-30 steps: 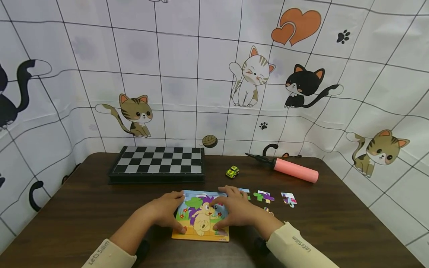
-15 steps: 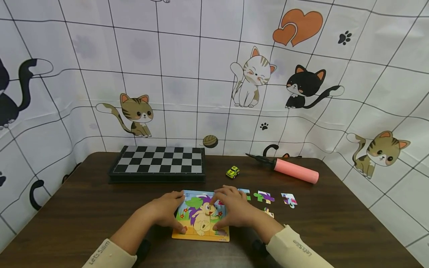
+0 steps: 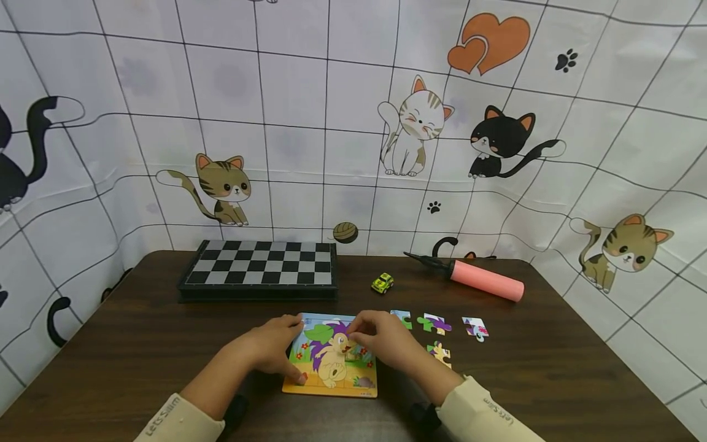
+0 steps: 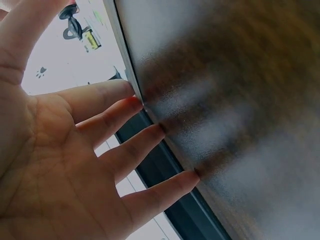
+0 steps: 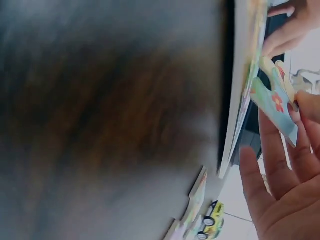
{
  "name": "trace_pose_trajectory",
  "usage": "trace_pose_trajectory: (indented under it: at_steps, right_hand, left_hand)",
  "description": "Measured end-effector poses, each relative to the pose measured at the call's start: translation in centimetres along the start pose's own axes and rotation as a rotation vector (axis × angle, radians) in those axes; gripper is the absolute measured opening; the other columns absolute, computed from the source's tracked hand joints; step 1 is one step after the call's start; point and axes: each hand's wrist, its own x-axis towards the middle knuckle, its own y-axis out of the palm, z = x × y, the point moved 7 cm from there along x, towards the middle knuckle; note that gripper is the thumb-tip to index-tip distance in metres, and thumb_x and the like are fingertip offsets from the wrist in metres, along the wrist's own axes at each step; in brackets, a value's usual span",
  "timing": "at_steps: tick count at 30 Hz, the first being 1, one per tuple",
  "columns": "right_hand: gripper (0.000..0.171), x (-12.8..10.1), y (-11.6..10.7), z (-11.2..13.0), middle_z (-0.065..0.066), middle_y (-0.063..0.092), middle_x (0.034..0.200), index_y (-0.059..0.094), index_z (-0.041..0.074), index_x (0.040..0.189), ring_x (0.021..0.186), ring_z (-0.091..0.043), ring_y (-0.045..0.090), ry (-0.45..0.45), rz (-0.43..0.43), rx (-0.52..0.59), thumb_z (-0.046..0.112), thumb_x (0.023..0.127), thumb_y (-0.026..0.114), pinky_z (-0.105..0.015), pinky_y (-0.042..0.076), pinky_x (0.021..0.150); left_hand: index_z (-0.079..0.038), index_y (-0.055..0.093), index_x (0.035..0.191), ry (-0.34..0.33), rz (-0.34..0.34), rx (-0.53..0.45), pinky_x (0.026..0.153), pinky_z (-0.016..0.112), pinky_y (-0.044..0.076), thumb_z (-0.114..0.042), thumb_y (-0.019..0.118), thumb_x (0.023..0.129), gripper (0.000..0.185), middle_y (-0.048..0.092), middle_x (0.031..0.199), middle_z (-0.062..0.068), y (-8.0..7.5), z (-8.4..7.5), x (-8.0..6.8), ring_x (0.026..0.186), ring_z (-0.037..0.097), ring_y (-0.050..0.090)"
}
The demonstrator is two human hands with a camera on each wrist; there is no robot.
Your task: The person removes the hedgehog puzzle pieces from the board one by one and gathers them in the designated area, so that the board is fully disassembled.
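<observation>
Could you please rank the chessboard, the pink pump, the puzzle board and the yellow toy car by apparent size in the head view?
1. chessboard
2. puzzle board, partly covered by hands
3. pink pump
4. yellow toy car

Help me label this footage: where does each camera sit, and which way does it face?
Head: worn on the head, facing forward and down at the puzzle board; both forearms, left hand, right hand show.
Left wrist: low at the table, facing along the left palm to the board's edge.
Right wrist: low, facing the board; fingers lift a puzzle piece.
Shared: toy car.
</observation>
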Motion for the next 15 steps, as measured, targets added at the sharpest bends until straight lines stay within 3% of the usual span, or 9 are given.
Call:
trace_pose_trajectory:
  at_steps: [8, 11, 15]
  right_hand:
    - [0.020, -1.4, -1.7, -3.0, -0.004, 0.068, 0.096, 0.070, 0.003, 0.106, 0.082, -0.018, 0.058, 0.225, -0.051, 0.331, 0.021, 0.098, 0.064, -0.032, 0.054, 0.063]
    - [0.026, -2.6, -2.8, -4.7, -0.006, 0.067, 0.100, 0.070, 0.001, 0.109, 0.082, -0.017, 0.055, 0.282, -0.060, 0.382, 0.023, 0.098, 0.064, -0.031, 0.051, 0.061]
    - [0.027, -4.5, -5.2, -6.8, -0.007, 0.066, 0.104, 0.070, -0.001, 0.110, 0.075, -0.015, 0.050, 0.300, -0.089, 0.363, 0.022, 0.098, 0.063, -0.028, 0.045, 0.057]
  left_hand:
    - [0.000, 0.046, 0.146, 0.001, 0.005, -0.005, 0.107, 0.070, 0.027, -0.045, 0.088, 0.070, 0.099, 0.034, 0.156, 0.019, 0.1, 0.1, 0.1, 0.142, 0.044, 0.029]
    - [0.000, 0.045, 0.146, 0.000, 0.005, -0.006, 0.107, 0.070, 0.027, -0.045, 0.088, 0.070, 0.099, 0.033, 0.156, 0.019, 0.1, 0.1, 0.1, 0.142, 0.044, 0.029]
    - [0.001, 0.046, 0.146, 0.001, 0.004, -0.004, 0.107, 0.070, 0.027, -0.045, 0.088, 0.069, 0.099, 0.034, 0.156, 0.019, 0.0, 0.0, 0.1, 0.142, 0.045, 0.029]
